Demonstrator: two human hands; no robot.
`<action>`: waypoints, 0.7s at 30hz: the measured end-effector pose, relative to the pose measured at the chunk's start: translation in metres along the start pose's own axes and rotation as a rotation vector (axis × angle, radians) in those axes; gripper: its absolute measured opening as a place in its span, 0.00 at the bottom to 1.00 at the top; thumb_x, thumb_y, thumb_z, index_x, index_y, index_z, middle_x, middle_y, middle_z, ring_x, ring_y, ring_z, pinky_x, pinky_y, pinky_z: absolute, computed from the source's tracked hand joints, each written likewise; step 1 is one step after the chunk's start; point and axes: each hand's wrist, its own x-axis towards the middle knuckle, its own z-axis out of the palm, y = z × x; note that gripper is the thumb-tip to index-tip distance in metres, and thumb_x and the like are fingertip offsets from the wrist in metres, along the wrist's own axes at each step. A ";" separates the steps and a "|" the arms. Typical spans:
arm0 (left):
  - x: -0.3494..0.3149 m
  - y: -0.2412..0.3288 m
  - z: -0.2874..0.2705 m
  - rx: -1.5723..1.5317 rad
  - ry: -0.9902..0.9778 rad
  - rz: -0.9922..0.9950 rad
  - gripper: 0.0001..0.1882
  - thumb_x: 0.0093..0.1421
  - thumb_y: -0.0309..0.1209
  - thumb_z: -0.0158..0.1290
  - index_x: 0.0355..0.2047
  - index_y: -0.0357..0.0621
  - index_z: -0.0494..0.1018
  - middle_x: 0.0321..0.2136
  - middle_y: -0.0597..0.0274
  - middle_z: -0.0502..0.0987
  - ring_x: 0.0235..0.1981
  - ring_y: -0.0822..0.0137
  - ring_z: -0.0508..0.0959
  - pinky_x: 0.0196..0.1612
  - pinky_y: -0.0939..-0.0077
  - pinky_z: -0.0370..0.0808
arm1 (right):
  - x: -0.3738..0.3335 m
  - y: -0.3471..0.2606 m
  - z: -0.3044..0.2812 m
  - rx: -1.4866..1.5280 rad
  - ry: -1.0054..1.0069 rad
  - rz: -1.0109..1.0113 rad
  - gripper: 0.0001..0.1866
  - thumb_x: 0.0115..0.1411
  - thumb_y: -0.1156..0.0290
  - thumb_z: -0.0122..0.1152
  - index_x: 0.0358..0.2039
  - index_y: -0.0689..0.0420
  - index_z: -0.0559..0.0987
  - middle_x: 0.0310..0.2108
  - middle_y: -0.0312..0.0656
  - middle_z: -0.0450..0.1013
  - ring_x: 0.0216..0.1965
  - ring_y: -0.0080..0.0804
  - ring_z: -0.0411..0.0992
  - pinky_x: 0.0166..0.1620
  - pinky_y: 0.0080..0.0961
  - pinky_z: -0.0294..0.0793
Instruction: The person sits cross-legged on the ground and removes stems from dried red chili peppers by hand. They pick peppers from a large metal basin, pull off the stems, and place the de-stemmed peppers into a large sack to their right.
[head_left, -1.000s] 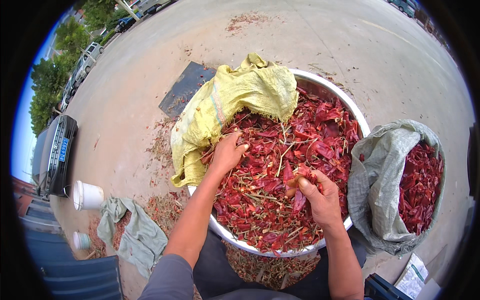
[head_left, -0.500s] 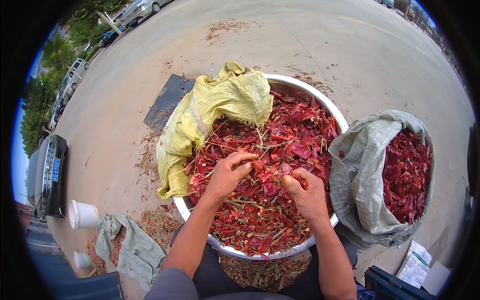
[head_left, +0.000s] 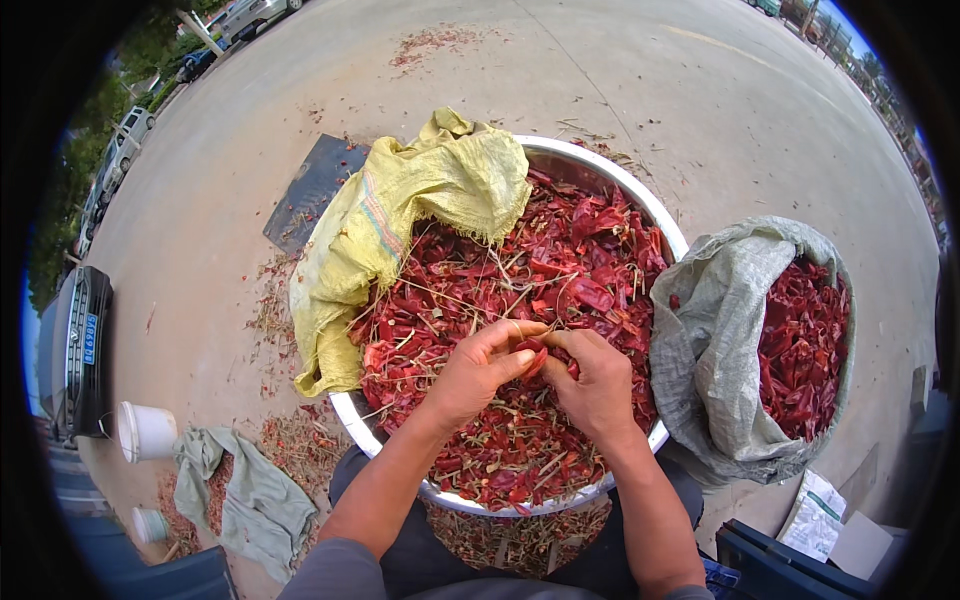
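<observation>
My two hands meet over a wide metal basin point(head_left: 357, 425) heaped with dried red chilies point(head_left: 515, 270) and pale stems. Thumb and fingers of my left hand point(head_left: 482, 372) pinch a red chili point(head_left: 534, 356) from one side. From the other side my right hand point(head_left: 592, 385) closes on the same chili, its fingertips nearly touching the left ones. Part of the chili is hidden by the fingers. Over the basin's far left rim drapes a yellow woven sack point(head_left: 400, 200). To the right stands a grey-white woven sack point(head_left: 705, 340), its mouth rolled back around red chili pieces point(head_left: 803, 350).
At left are a white bucket point(head_left: 146, 432), a smaller pale tub point(head_left: 150, 525) and a crumpled greenish sack point(head_left: 262, 515). A dark flat sheet point(head_left: 312, 190) lies beyond the basin. Chili scraps and stems litter the concrete. A dark car point(head_left: 80, 355) is parked farther left.
My hands were apart over the chilies; now they have come together on one chili. The right hand moved left, and the left hand moved slightly right. The whole view shifted a little.
</observation>
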 end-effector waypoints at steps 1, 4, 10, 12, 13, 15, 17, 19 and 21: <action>-0.001 -0.001 0.001 0.048 -0.014 0.020 0.18 0.66 0.23 0.51 0.56 0.38 0.70 0.51 0.61 0.75 0.48 0.73 0.75 0.52 0.78 0.73 | -0.001 -0.001 0.001 -0.047 0.006 -0.013 0.13 0.52 0.74 0.69 0.39 0.56 0.81 0.28 0.43 0.75 0.30 0.44 0.76 0.33 0.34 0.76; -0.002 0.001 0.002 0.236 0.014 0.017 0.16 0.67 0.24 0.49 0.55 0.38 0.72 0.38 0.67 0.77 0.34 0.79 0.74 0.38 0.84 0.72 | -0.001 -0.005 0.003 -0.085 -0.029 0.008 0.10 0.53 0.74 0.69 0.37 0.56 0.81 0.29 0.43 0.76 0.29 0.44 0.77 0.31 0.34 0.75; -0.006 0.034 -0.023 0.193 0.390 0.150 0.10 0.71 0.29 0.45 0.44 0.37 0.74 0.22 0.72 0.70 0.17 0.85 0.59 0.19 0.89 0.55 | 0.000 0.003 0.000 0.157 0.023 0.158 0.06 0.60 0.72 0.64 0.36 0.59 0.78 0.27 0.44 0.74 0.23 0.33 0.71 0.29 0.27 0.71; -0.005 0.049 -0.053 0.145 0.730 0.357 0.11 0.72 0.30 0.45 0.45 0.37 0.74 0.21 0.73 0.67 0.15 0.86 0.54 0.17 0.89 0.49 | 0.002 0.006 -0.010 0.261 0.019 0.308 0.07 0.63 0.71 0.60 0.38 0.61 0.75 0.28 0.38 0.73 0.27 0.22 0.68 0.32 0.23 0.68; -0.010 0.057 -0.079 0.246 0.857 0.429 0.12 0.71 0.31 0.46 0.47 0.38 0.74 0.23 0.73 0.69 0.18 0.84 0.61 0.20 0.88 0.57 | 0.002 0.014 -0.014 0.358 0.051 0.350 0.08 0.63 0.71 0.60 0.39 0.61 0.75 0.30 0.37 0.73 0.29 0.21 0.68 0.34 0.22 0.68; -0.022 0.069 -0.129 0.846 1.324 0.477 0.13 0.69 0.33 0.50 0.48 0.38 0.73 0.27 0.68 0.74 0.25 0.77 0.71 0.29 0.81 0.69 | 0.003 0.020 -0.017 0.634 0.128 0.433 0.10 0.63 0.71 0.58 0.43 0.61 0.74 0.38 0.33 0.71 0.38 0.19 0.67 0.42 0.19 0.68; -0.037 0.076 -0.154 1.129 1.474 0.367 0.16 0.63 0.32 0.56 0.49 0.39 0.73 0.38 0.58 0.78 0.39 0.62 0.77 0.44 0.66 0.74 | 0.007 0.017 -0.022 0.795 0.208 0.467 0.16 0.64 0.71 0.57 0.50 0.63 0.74 0.41 0.34 0.71 0.40 0.19 0.68 0.46 0.18 0.68; -0.033 0.065 -0.150 1.556 1.519 0.492 0.18 0.59 0.30 0.59 0.48 0.39 0.73 0.44 0.53 0.76 0.44 0.54 0.76 0.49 0.61 0.72 | 0.010 0.020 -0.029 0.864 0.254 0.526 0.20 0.65 0.71 0.56 0.55 0.65 0.72 0.42 0.34 0.71 0.41 0.19 0.68 0.47 0.17 0.68; -0.022 0.057 -0.127 1.726 1.433 0.591 0.21 0.54 0.27 0.62 0.49 0.40 0.72 0.50 0.49 0.73 0.51 0.46 0.72 0.55 0.54 0.68 | 0.008 0.030 -0.030 0.854 0.310 0.559 0.15 0.65 0.68 0.60 0.49 0.62 0.74 0.37 0.32 0.72 0.37 0.17 0.68 0.43 0.17 0.69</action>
